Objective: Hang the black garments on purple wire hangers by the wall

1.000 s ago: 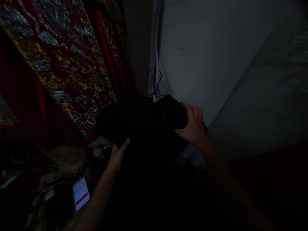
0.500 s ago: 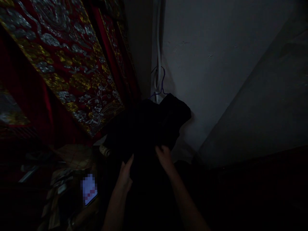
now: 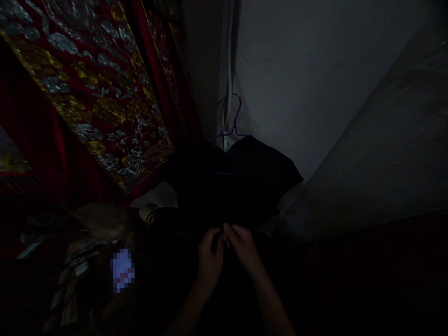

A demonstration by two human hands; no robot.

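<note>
A black short-sleeved shirt (image 3: 262,172) hangs spread on a thin purple hanger (image 3: 235,123) against the wall. Low at the middle of its front, my left hand (image 3: 210,255) is closed, thumb and fingers pinched on the dark cloth. Right beside it, my right hand (image 3: 244,243) is also pinched, its fingertips meeting those of the left. The shirt front is so dark that any small thing between the fingertips, such as a button, cannot be made out.
A red cloth (image 3: 105,100) with gold and silver embroidery hangs at the left. A lit, blurred-out screen (image 3: 122,270) lies lower left among cluttered items. Near it is a pale rounded object (image 3: 147,213). A white cord (image 3: 229,60) runs down the grey wall (image 3: 308,84).
My hands were apart and have come together at the shirt's front, the left moving right. The shirt now hangs wider, both sleeves spread out, and its front is drawn together.
</note>
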